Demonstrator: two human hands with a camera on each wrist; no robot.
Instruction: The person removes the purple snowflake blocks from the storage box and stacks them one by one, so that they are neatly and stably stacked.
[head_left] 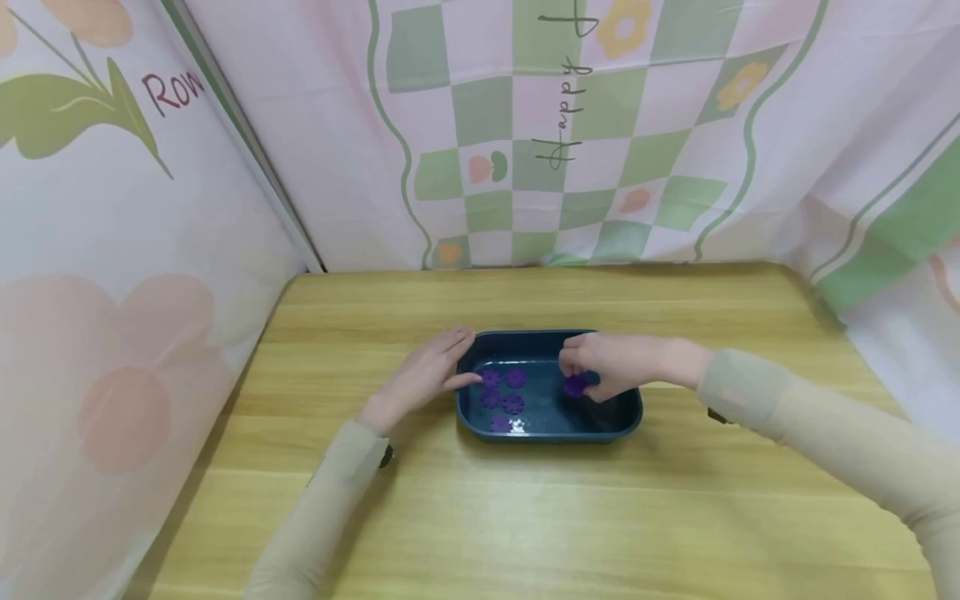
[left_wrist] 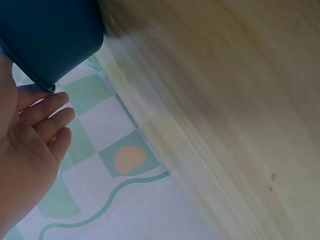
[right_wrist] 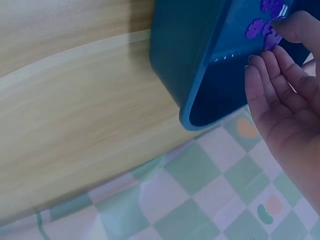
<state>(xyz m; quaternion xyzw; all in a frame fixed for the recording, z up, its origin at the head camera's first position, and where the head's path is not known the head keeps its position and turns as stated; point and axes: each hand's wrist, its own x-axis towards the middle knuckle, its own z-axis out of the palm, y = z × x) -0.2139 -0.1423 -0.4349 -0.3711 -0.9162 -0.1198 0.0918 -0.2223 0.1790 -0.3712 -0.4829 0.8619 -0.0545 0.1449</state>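
"Left hand (head_left: 423, 367) first: what's it doing at the tray (head_left: 551, 421)?"

"Resting at the tray's left end. Its thumb reaches over the rim; its fingers lie fairly straight, slightly bent, at the far left corner, apart from the thumb."

"And the right hand (head_left: 617, 364)?"

"It's over the right half of the tray, thumb and fingers bent together, pinching one purple disc (head_left: 575, 386)."

"Is that disc touching the tray's floor?"

"I can't tell. It's within the rim, but the fingers partly cover it."

"Any more of them?"

"Five other discs (head_left: 491, 398), all on the floor of the tray, grouped in its left half. Some touch or nearly touch. The right wrist view shows a few with petal-like edges."

"What's around the tray?"

"It's dark blue, and it stands upright on a wooden table (head_left: 525, 517). Beyond it hangs a cloth (head_left: 483, 108) with green checks. Beige sleeves (head_left: 780, 404) come in from the tray's near left and right."
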